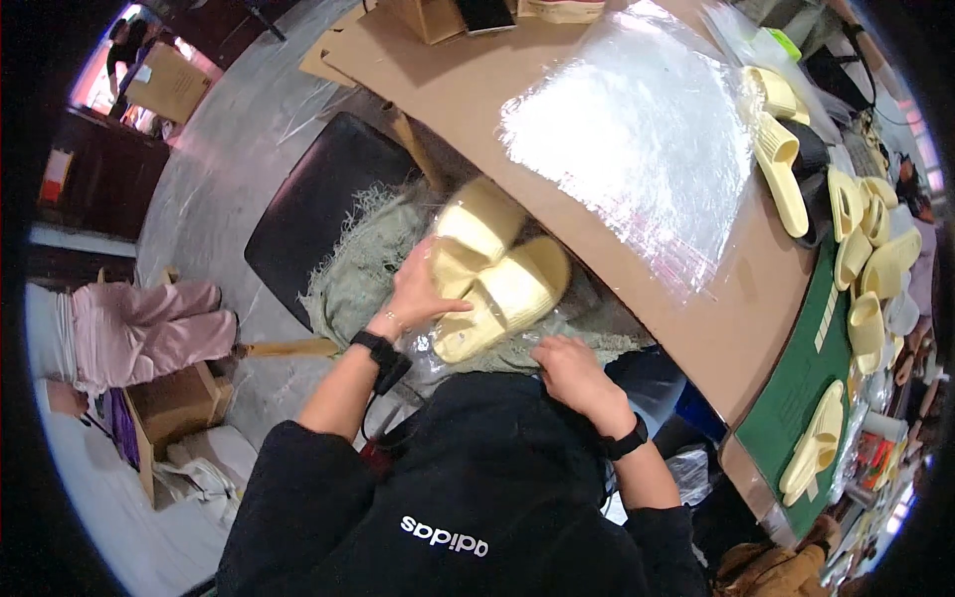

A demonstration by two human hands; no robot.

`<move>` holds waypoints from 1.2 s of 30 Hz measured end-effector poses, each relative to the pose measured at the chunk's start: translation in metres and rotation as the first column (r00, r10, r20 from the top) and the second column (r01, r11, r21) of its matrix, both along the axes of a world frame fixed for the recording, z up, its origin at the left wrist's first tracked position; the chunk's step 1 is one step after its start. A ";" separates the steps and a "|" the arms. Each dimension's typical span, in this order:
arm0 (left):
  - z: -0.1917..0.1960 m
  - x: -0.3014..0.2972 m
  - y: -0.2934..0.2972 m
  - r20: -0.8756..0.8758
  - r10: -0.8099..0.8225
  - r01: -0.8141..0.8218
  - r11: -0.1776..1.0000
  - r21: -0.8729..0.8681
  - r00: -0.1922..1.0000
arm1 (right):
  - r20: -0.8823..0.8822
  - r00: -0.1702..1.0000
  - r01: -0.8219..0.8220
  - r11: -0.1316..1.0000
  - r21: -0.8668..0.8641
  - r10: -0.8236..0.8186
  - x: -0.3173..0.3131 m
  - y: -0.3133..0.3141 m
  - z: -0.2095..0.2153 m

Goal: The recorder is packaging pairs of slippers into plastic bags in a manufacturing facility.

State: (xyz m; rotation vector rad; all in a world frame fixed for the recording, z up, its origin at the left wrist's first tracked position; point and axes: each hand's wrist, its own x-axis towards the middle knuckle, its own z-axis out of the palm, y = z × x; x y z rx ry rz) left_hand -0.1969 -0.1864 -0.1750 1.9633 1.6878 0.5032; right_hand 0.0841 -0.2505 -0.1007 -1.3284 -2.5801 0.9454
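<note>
The person sat close to the edge of a cardboard-covered table [477,90], and a pair of pale yellow slippers [497,284] lay in the lap, partly inside a clear plastic bag [438,350], over a grey-green fringed cloth [363,264]. The left hand [423,294] rested flat on the near slipper, with fingers spread and pressing on it, not closed around it. The right hand [569,368] was lower and to the right, at the edge of the bag, with fingers curled; I could not tell for sure if it pinched the plastic or only touched it. The slippers lay side by side, and their long axis ran on a diagonal, from near the left wrist up and away toward the table edge. So the pair lay directly under the left hand, and up and to the left from the right hand, which was clearly the farther one. On the table a sheet of shiny clear plastic [637,129] was spread, and more yellow slippers [846,239] were piled along its right side.
</note>
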 end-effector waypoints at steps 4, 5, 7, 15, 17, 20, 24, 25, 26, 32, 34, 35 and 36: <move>0.018 0.053 0.021 -0.160 0.014 -0.011 1.000 0.014 0.987 | 0.060 0.997 -0.047 0.998 -0.043 0.050 -0.006 -0.006 0.018; 0.016 0.063 0.025 -0.175 0.010 0.001 0.998 0.063 0.985 | 0.038 0.999 -0.034 0.999 0.015 0.033 -0.004 -0.011 0.015; 0.016 0.072 0.036 -0.186 0.007 0.015 0.993 0.114 0.983 | 0.022 1.000 -0.010 1.000 -0.006 0.010 0.002 -0.014 0.013; 0.029 0.075 0.054 -0.361 -0.203 0.115 0.961 -0.251 0.910 | 0.247 0.812 0.529 0.846 0.070 -0.528 0.043 0.016 -0.012; 0.030 0.072 0.058 -0.401 -0.204 0.124 0.968 -0.217 0.893 | 0.177 0.749 0.487 0.711 0.507 -0.639 0.059 0.021 -0.040; 0.047 0.080 0.070 -0.343 -0.222 0.122 0.949 -0.290 0.913 | 0.148 0.717 0.590 0.706 0.392 -0.682 0.068 0.035 -0.050; 0.034 0.121 0.103 -0.264 -0.210 0.213 0.977 -0.016 0.941 | 0.101 0.649 0.675 0.633 0.379 -0.754 0.071 0.046 -0.058; 0.017 0.127 0.114 -0.287 -0.308 0.307 0.951 -0.049 0.907 | -0.043 0.727 0.620 0.627 0.472 -0.686 0.073 0.045 -0.061; -0.028 0.128 0.122 -0.386 -0.152 0.234 0.956 0.175 0.910 | -0.048 0.746 0.600 0.640 0.480 -0.664 0.065 0.051 -0.054; 0.039 0.132 0.103 -0.578 -0.586 0.354 0.808 -0.471 0.568 | 0.264 0.622 0.598 0.665 0.447 -0.737 0.066 0.031 -0.075; 0.036 0.114 0.092 -0.535 -0.634 0.340 0.763 -0.549 0.558 | 0.276 0.638 0.561 0.680 0.472 -0.718 0.071 0.033 -0.081; 0.035 0.103 0.087 -0.538 -0.635 0.341 0.763 -0.549 0.555 | 0.283 0.654 0.527 0.691 0.496 -0.702 0.071 0.034 -0.083; 0.033 0.092 0.080 -0.507 -0.582 0.322 0.797 -0.510 0.636 | 0.282 0.654 0.529 0.691 0.493 -0.702 0.067 0.038 -0.074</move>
